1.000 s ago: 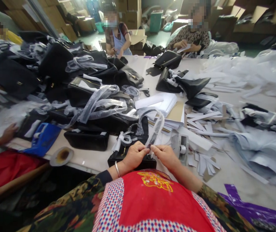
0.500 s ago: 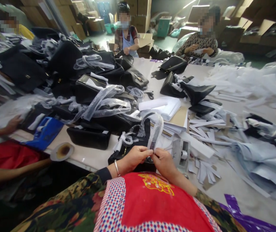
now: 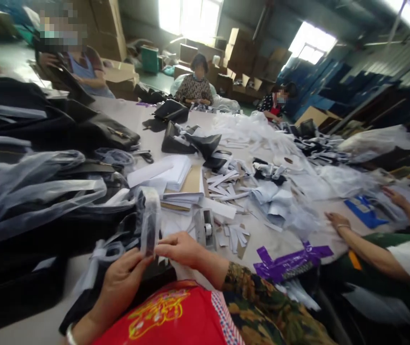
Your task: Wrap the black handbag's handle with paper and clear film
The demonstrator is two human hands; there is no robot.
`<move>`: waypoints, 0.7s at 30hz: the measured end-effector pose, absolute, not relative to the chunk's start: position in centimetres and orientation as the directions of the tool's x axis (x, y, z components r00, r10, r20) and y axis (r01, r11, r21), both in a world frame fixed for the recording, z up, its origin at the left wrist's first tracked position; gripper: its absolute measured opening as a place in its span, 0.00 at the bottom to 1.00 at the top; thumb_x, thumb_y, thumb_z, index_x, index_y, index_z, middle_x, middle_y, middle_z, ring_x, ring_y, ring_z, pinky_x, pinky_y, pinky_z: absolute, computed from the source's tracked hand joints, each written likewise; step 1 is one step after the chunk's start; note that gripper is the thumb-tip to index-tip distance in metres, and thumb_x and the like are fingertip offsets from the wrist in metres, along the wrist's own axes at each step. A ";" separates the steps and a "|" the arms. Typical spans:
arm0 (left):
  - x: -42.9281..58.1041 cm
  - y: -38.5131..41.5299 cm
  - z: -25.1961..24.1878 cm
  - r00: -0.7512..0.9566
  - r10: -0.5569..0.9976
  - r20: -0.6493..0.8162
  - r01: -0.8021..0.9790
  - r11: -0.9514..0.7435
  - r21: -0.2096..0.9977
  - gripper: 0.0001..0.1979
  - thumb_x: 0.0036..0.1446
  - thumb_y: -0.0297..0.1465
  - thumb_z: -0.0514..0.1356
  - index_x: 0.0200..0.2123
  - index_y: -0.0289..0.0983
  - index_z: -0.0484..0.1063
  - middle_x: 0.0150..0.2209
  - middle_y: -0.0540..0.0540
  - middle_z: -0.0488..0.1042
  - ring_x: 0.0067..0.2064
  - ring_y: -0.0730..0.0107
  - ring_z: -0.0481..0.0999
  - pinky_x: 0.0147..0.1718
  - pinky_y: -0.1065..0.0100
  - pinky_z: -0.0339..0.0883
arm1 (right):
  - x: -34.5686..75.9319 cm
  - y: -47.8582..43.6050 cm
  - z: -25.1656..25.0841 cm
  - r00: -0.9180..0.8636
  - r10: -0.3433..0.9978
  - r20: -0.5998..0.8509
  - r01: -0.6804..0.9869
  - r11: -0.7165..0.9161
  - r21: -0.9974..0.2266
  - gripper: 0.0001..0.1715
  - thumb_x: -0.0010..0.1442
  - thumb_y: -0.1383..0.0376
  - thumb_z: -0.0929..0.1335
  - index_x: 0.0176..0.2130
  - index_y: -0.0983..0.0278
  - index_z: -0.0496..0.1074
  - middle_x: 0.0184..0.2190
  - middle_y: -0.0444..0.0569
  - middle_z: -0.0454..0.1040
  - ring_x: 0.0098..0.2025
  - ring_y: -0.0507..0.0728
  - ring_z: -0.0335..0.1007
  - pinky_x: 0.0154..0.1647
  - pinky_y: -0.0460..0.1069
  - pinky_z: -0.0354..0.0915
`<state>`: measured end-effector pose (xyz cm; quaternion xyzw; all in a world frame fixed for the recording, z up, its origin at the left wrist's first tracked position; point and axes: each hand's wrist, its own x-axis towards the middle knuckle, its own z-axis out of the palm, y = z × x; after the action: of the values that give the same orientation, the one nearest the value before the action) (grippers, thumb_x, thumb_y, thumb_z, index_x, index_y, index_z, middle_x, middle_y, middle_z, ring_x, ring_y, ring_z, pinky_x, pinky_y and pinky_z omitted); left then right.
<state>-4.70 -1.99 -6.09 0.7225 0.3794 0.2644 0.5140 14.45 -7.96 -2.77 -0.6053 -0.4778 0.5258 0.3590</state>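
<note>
My left hand (image 3: 120,278) and my right hand (image 3: 179,249) are both closed on a black bag strap wrapped in clear plastic film (image 3: 150,223), pinching its lower end just above my red apron. The strap rises in a loop from a black handbag (image 3: 93,287) lying at the table edge under my hands. A small grey tape dispenser (image 3: 207,229) stands right beside my right hand.
A heap of black handbags with plastic-wrapped straps (image 3: 39,182) fills the left. A stack of white paper and card (image 3: 176,179), paper strips (image 3: 226,184) and crumpled white wrapping (image 3: 284,206) cover the table. A neighbour's arm (image 3: 356,242) rests at the right; other people work at the far end.
The view has swung to the right and up, so the bag heap now sits at the left. My hands keep pinching the wrapped strap, the left hand now lower than the right.
</note>
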 end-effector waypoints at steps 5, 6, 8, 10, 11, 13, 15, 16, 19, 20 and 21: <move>-4.6 -2.4 -7.2 0.595 0.801 0.063 0.273 -0.276 0.922 0.09 0.59 0.40 0.62 0.32 0.48 0.83 0.35 0.45 0.80 0.38 0.55 0.78 0.36 0.60 0.73 | 13.1 -7.2 -3.3 0.016 0.828 -0.561 -0.323 -0.527 -0.786 0.24 0.45 0.50 0.78 0.25 0.63 0.68 0.16 0.35 0.58 0.18 0.46 0.46 0.18 0.45 0.42; -4.6 -2.4 -7.0 0.584 0.810 0.056 0.279 -0.265 0.923 0.09 0.59 0.39 0.62 0.32 0.47 0.83 0.36 0.44 0.80 0.39 0.54 0.78 0.37 0.59 0.73 | 12.6 -7.0 -3.5 0.037 0.815 -0.578 -0.379 -0.524 -0.763 0.22 0.44 0.52 0.78 0.25 0.63 0.68 0.16 0.35 0.58 0.18 0.46 0.46 0.18 0.45 0.41; -4.6 -2.5 -6.1 0.581 0.813 -0.014 0.278 -0.183 0.943 0.08 0.58 0.38 0.64 0.33 0.44 0.83 0.36 0.43 0.80 0.41 0.54 0.77 0.40 0.59 0.71 | 11.7 -7.0 -3.6 0.109 0.813 -0.572 -0.390 -0.494 -0.777 0.18 0.46 0.56 0.76 0.25 0.63 0.68 0.16 0.36 0.59 0.18 0.47 0.47 0.18 0.45 0.42; -4.8 -2.5 -4.9 0.617 0.766 -0.182 0.236 0.041 0.971 0.09 0.57 0.38 0.65 0.36 0.40 0.82 0.32 0.43 0.77 0.36 0.60 0.75 0.34 0.63 0.68 | 11.2 -7.4 -3.5 0.170 0.857 -0.487 -0.254 -0.440 -0.862 0.15 0.50 0.58 0.73 0.24 0.64 0.69 0.17 0.37 0.60 0.19 0.48 0.51 0.20 0.46 0.47; -4.9 -2.5 -4.4 0.642 0.715 -0.277 0.192 0.200 0.961 0.12 0.56 0.40 0.66 0.37 0.38 0.81 0.29 0.45 0.74 0.30 0.65 0.71 0.29 0.66 0.64 | 11.1 -7.7 -3.5 0.182 0.895 -0.407 -0.137 -0.387 -0.912 0.14 0.53 0.58 0.72 0.24 0.64 0.69 0.18 0.38 0.61 0.21 0.49 0.54 0.22 0.46 0.51; -5.0 -2.3 -3.9 0.668 0.626 -0.402 0.049 0.503 0.863 0.17 0.54 0.44 0.68 0.35 0.35 0.77 0.22 0.52 0.63 0.22 0.76 0.57 0.21 0.71 0.51 | 11.2 -8.3 -3.8 0.129 0.975 -0.179 0.153 -0.198 -0.968 0.13 0.58 0.60 0.69 0.25 0.65 0.71 0.22 0.41 0.66 0.26 0.51 0.60 0.29 0.47 0.57; -5.0 -2.1 -4.0 0.656 0.597 -0.462 -0.055 0.649 0.759 0.21 0.50 0.46 0.71 0.29 0.34 0.71 0.20 0.57 0.56 0.20 0.81 0.50 0.20 0.73 0.43 | 11.3 -8.8 -4.6 0.015 0.999 0.039 0.427 0.029 -0.904 0.13 0.62 0.63 0.67 0.27 0.65 0.71 0.27 0.45 0.70 0.31 0.53 0.65 0.35 0.48 0.60; -4.9 -2.1 -4.2 0.642 0.597 -0.481 -0.079 0.676 0.733 0.22 0.48 0.46 0.72 0.27 0.35 0.69 0.19 0.58 0.54 0.20 0.82 0.49 0.19 0.73 0.42 | 11.2 -9.0 -5.0 -0.042 0.993 0.112 0.535 0.117 -0.837 0.13 0.64 0.65 0.65 0.28 0.65 0.72 0.29 0.47 0.71 0.33 0.54 0.65 0.36 0.48 0.60; -4.7 -2.5 -4.7 0.594 0.623 -0.509 -0.108 0.689 0.717 0.23 0.45 0.44 0.74 0.26 0.35 0.67 0.19 0.59 0.54 0.20 0.82 0.49 0.19 0.72 0.40 | 11.0 -9.5 -5.8 -0.153 0.971 0.186 0.715 0.239 -0.657 0.15 0.67 0.67 0.61 0.31 0.65 0.73 0.31 0.52 0.72 0.33 0.55 0.65 0.36 0.49 0.60; -4.7 -2.7 -4.8 0.577 0.639 -0.509 -0.112 0.680 0.725 0.23 0.46 0.44 0.74 0.27 0.35 0.68 0.19 0.59 0.54 0.20 0.82 0.49 0.19 0.72 0.41 | 11.0 -9.6 -5.8 -0.158 0.971 0.182 0.726 0.239 -0.645 0.15 0.67 0.67 0.61 0.31 0.65 0.73 0.32 0.52 0.72 0.33 0.55 0.65 0.36 0.49 0.60; -4.7 -2.8 -4.8 0.557 0.662 -0.502 -0.109 0.658 0.745 0.22 0.47 0.45 0.73 0.27 0.35 0.68 0.18 0.59 0.53 0.20 0.81 0.49 0.20 0.72 0.41 | 11.1 -9.6 -5.6 -0.144 0.976 0.166 0.707 0.219 -0.672 0.15 0.66 0.66 0.62 0.31 0.65 0.72 0.32 0.52 0.72 0.33 0.55 0.65 0.36 0.50 0.60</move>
<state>-4.74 -2.85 -4.80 0.3394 0.4067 0.2367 0.8144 11.08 -9.63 -5.64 -0.5828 -0.7219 0.2257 0.2971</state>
